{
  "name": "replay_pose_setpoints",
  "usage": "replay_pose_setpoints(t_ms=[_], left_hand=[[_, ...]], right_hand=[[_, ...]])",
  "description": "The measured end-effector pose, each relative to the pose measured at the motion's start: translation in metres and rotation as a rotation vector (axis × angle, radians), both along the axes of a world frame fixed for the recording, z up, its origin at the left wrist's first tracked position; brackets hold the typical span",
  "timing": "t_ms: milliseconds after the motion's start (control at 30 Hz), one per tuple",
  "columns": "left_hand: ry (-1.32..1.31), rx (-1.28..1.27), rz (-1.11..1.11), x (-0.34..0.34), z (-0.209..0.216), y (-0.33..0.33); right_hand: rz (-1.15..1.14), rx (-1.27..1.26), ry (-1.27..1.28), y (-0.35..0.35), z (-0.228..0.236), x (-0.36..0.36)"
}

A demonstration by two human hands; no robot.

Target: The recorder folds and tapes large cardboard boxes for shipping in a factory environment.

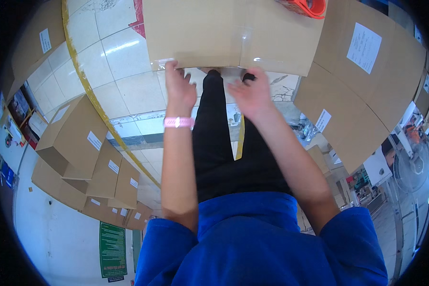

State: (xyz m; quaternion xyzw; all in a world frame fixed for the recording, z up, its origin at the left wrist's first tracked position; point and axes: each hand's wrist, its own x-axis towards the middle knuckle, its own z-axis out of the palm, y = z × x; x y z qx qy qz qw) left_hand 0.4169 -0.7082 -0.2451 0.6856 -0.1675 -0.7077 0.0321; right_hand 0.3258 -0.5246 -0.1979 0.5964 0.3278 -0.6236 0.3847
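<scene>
A large brown cardboard box [195, 33] stands in front of me, with shiny clear tape along its near edge and down its middle seam. My left hand [180, 90], with a pink band on its wrist, is at the left part of that near edge; its fingers are apart and loosely bent, and nothing shows in them. Just below the edge, farther right, is my right hand [251, 93], slightly blurred, its fingers spread and without anything visible between them. On the box's far right part lies a red-orange tape dispenser [310, 8], cut off by the picture's top.
Tall cardboard boxes with white labels [364, 47] stand close on the right. More boxes [76, 138] are stacked at the left by a white wall. A yellow line [88, 88] crosses the tiled floor. Behind the right-hand boxes is a fan [410, 164].
</scene>
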Motion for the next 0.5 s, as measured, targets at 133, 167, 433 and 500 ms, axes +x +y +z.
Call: replay_pose_setpoints(t_ms=[133,167,433,500], left_hand=[[-0.188,0.071,-0.366,0.016,0.048,-0.013],[-0.194,0.063,-0.369,0.024,0.05,-0.023],[-0.239,-1.051,-1.628,0.03,-0.003,-0.097],[-0.171,-1.034,-1.682,0.003,-0.004,-0.086]], right_hand=[[-0.176,-0.004,-0.103,-0.071,-0.023,-0.02],[-0.18,-0.012,-0.108,-0.084,-0.024,-0.026],[-0.433,-0.342,0.023,-0.085,-0.045,-0.016],[-0.469,-0.345,0.082,-0.051,-0.059,-0.011]])
